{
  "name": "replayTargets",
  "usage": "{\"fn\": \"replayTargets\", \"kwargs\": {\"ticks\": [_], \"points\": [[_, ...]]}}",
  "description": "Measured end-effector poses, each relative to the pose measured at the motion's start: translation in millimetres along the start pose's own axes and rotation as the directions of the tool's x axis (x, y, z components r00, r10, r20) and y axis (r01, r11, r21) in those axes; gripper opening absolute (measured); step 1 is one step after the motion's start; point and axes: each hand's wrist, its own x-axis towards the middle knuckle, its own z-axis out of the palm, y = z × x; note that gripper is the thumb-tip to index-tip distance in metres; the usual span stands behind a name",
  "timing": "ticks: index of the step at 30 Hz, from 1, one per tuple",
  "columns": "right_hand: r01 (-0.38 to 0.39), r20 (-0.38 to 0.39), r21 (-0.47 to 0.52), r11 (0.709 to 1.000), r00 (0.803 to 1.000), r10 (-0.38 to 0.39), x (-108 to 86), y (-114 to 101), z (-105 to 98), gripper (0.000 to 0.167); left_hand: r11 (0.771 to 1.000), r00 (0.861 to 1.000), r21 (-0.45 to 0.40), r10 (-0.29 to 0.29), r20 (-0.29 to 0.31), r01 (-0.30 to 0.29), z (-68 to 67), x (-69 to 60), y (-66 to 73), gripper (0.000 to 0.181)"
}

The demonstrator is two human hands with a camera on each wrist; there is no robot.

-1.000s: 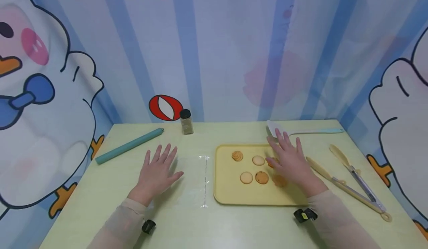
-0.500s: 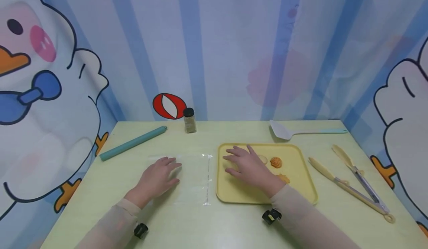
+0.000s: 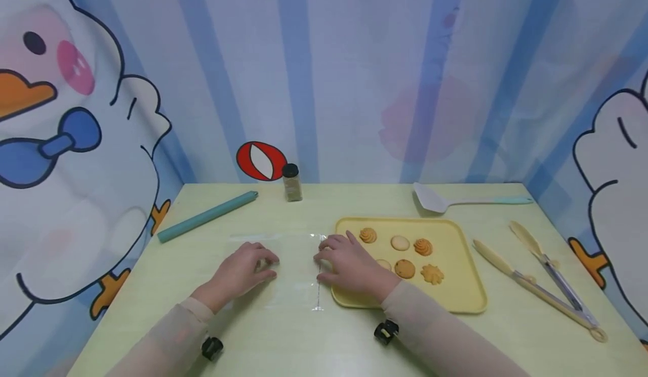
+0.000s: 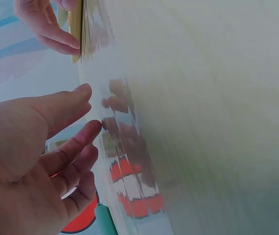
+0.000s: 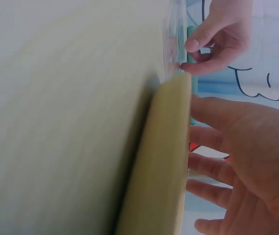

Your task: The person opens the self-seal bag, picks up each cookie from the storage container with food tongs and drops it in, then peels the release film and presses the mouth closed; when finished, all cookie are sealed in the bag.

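Observation:
A clear plastic bag or sheet (image 3: 293, 287) lies flat on the table, left of the yellow tray (image 3: 463, 292). My left hand (image 3: 237, 277) is over its left part, fingers loosely bent; in the left wrist view a gap shows between thumb and fingertips of that hand (image 4: 36, 152). My right hand (image 3: 354, 265) reaches across the tray's left rim, fingertips at the plastic's right edge, holding nothing visible. Several cookies sit on the tray, among them a swirl cookie (image 3: 423, 247), a dotted round cookie (image 3: 404, 269) and a flower-shaped cookie (image 3: 432, 274). The right hand partly hides one pale round cookie (image 3: 383, 264).
A teal rod-like roll (image 3: 207, 216) lies back left, beside a black-capped spice jar (image 3: 292, 183). Behind the tray is a spatula (image 3: 432, 198). Spread tongs (image 3: 547, 292) lie at the right. A printed curtain (image 3: 349, 84) hangs behind the table.
My right hand has moved left across the tray to its left rim, uncovering most cookies. My left hand has lowered toward the plastic, its spread fingers now bent.

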Motion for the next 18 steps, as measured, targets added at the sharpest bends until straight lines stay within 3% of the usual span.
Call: {"fn": "replayTargets", "kwargs": {"ticks": [4, 12, 18], "points": [[-0.009, 0.011, -0.019, 1.0, 1.0, 0.01, 2.3, -1.4, 4.3, 0.04, 0.997, 0.999, -0.077, -0.02, 0.037, 0.023, 1.7, 7.4, -2.6, 0.021], [-0.053, 0.009, -0.051, 0.997, 0.999, 0.054, 5.1, -3.8, 4.4, 0.043, 0.994, 0.995, -0.087, -0.053, 0.083, 0.061, -0.6, 21.5, 0.4, 0.021], [-0.075, -0.001, -0.022, 0.997, 0.997, 0.075, 4.0, -4.2, 6.1, 0.043, 0.989, 0.993, -0.117, -0.082, 0.081, 0.091, 1.6, 24.3, -1.6, 0.018]]}}
